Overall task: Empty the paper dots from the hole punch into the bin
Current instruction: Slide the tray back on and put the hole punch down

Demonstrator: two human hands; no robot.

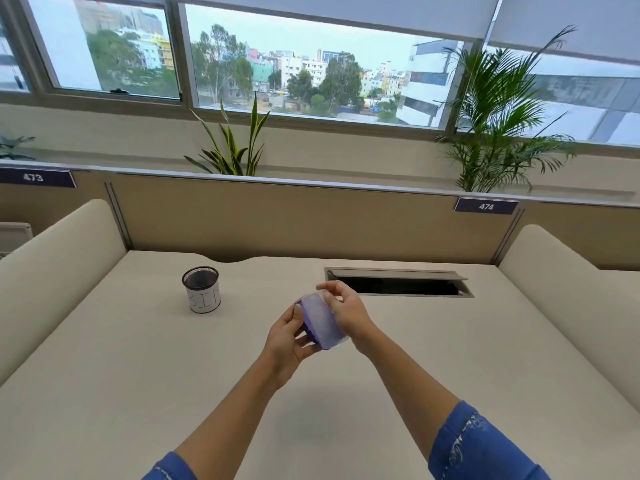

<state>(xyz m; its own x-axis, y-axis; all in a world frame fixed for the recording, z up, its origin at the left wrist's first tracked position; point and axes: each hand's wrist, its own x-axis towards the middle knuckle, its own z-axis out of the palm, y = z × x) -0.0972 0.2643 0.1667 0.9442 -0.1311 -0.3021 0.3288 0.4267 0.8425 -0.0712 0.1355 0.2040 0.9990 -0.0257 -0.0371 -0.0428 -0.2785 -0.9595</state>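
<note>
Both hands, left hand (pixel 289 336) and right hand (pixel 346 311), clasp my hole punch (pixel 322 323) mid-tabletop (pixel 450 358), well short of the bin (pixel 202 289) near the far edge; opening here risks dots spilling.

Bin (pixel 201 289) on desk (pixel 138 358), left of hole punch (pixel 323 323), cable hatch (pixel 398 283) probably behind

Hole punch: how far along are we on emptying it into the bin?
Done: the hole punch is off the desk, in the grip of both the left hand and the right hand. In hand: the fingers seem to be working at its pale base, though whether it is open is unclear. Left: carrying it over to the mesh bin, which stands apart to the left, and tipping the dots in. No dots are visible yet.
</note>
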